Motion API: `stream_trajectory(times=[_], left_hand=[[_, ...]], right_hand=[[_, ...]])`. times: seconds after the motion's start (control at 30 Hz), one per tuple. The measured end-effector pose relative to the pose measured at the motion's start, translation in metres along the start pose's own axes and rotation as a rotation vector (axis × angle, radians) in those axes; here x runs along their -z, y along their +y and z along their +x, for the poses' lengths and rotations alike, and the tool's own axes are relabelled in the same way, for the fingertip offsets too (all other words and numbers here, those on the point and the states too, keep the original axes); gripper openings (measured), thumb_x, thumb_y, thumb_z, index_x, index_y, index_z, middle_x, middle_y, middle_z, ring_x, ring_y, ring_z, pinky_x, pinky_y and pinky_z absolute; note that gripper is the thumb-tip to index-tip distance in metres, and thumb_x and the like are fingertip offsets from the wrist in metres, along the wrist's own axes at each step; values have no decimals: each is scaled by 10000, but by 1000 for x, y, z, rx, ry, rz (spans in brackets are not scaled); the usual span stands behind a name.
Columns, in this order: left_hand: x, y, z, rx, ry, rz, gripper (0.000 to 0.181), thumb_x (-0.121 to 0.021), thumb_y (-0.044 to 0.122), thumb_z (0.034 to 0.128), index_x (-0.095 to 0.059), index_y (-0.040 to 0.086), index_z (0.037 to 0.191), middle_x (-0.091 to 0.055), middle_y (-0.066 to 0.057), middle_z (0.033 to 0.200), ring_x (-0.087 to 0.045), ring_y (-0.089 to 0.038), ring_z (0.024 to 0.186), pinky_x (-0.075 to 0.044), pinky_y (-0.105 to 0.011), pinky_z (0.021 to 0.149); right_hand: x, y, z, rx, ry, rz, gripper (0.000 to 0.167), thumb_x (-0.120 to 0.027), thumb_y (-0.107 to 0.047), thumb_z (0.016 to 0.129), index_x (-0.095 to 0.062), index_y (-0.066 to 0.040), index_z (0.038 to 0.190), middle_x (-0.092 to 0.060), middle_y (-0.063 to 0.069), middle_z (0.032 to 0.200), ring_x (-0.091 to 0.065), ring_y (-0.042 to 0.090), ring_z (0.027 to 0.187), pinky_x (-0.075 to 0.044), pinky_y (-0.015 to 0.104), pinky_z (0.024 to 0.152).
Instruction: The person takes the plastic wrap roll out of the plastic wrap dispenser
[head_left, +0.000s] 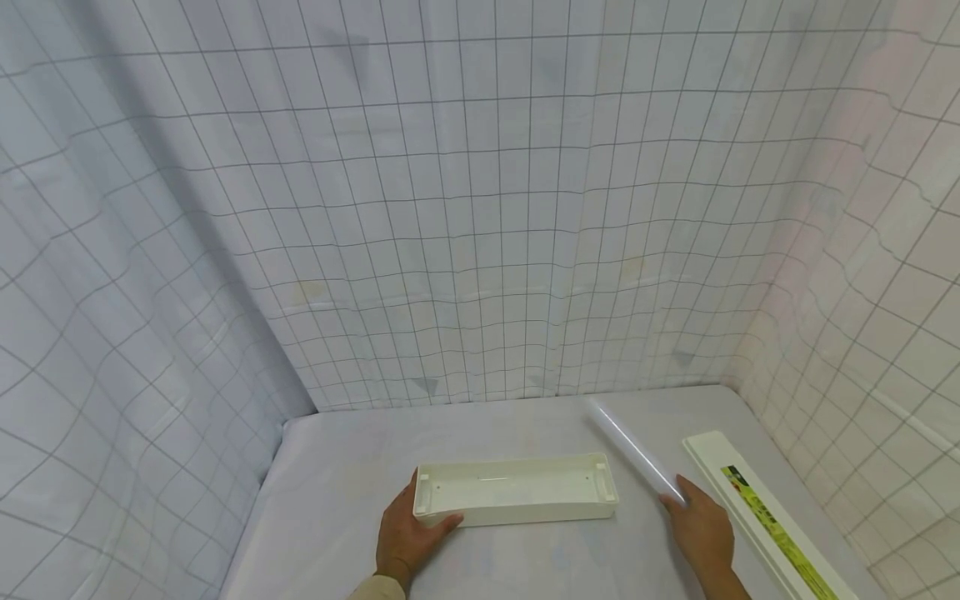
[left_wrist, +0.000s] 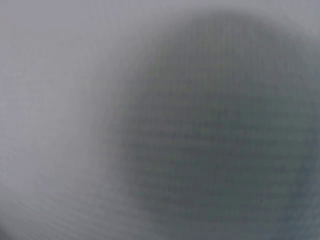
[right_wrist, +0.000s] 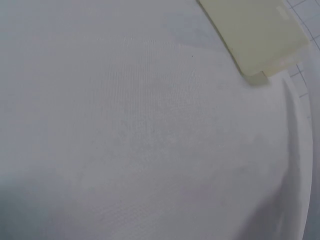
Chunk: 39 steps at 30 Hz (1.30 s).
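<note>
My left hand (head_left: 408, 533) grips the left end of a long, shallow cream plastic box (head_left: 517, 515), thumb at the front and fingers round the end. The box lies open side up, with a small bracket inside each end. To its right, my right hand (head_left: 701, 529) holds the near end of a shiny translucent roll (head_left: 633, 446), which looks like plastic wrap. The roll slants away to the far left. In the right wrist view a corner of the box (right_wrist: 265, 35) shows, but not the hand. The left wrist view is only a grey blur.
A long cream lid (head_left: 757, 508) with a yellow-green label lies at the right, beyond my right hand. A white cloth (head_left: 337, 467) covers the table. White sheets with a dark grid (head_left: 510, 250) hang at the back and both sides.
</note>
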<state>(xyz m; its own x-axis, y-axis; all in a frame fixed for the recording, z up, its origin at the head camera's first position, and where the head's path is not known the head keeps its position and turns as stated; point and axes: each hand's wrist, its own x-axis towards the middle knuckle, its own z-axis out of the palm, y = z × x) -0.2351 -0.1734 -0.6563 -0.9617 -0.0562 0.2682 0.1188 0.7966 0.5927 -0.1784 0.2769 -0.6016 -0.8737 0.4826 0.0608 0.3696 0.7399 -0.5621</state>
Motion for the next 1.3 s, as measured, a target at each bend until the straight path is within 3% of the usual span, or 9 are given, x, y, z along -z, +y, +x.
stream_trajectory(times=[0.23, 0.5, 0.73, 0.93, 1.3], left_hand=[[-1, -2, 1, -1, 2, -14, 1148, -831, 693, 672, -437, 37, 1527, -666, -162, 1365, -652, -364, 1227, -524, -530, 1048], [-3, -3, 0, -44, 59, 3, 1122, -849, 675, 659, -479, 13, 1486, -692, -176, 1308, -679, -379, 1158, -551, -543, 983], [-2, -1, 0, -31, 45, -5, 1130, -848, 674, 659, -468, 22, 1500, -679, -178, 1332, -667, -382, 1184, -539, -544, 1007], [-3, -2, -1, -52, 73, 1, 1117, -855, 667, 655, -490, 5, 1478, -696, -174, 1297, -681, -376, 1154, -551, -540, 981], [-2, -5, 2, -35, 37, -44, 1094, -846, 682, 664, -482, 68, 1493, -684, -145, 1336, -674, -352, 1194, -546, -515, 1020]], right_hand=[[3, 5, -2, 8, 32, -7, 552, -747, -234, 902, -589, -1, 1376, -568, 283, 1392, -568, 560, 1223, -497, 651, 969], [6, 8, -2, 18, -23, -56, 559, -721, -253, 926, -568, 9, 1395, -551, 263, 1426, -544, 536, 1273, -482, 643, 1013], [7, 5, -2, -10, -64, -97, 557, -714, -238, 932, -560, 32, 1394, -544, 277, 1428, -522, 512, 1316, -463, 629, 1059], [6, 6, -1, -14, -84, -120, 552, -686, -238, 950, -543, 36, 1408, -546, 293, 1428, -522, 521, 1311, -462, 635, 1056], [-1, 10, 0, -29, -89, -133, 572, -663, -263, 939, -533, 51, 1398, -573, 322, 1375, -555, 545, 1243, -493, 644, 983]])
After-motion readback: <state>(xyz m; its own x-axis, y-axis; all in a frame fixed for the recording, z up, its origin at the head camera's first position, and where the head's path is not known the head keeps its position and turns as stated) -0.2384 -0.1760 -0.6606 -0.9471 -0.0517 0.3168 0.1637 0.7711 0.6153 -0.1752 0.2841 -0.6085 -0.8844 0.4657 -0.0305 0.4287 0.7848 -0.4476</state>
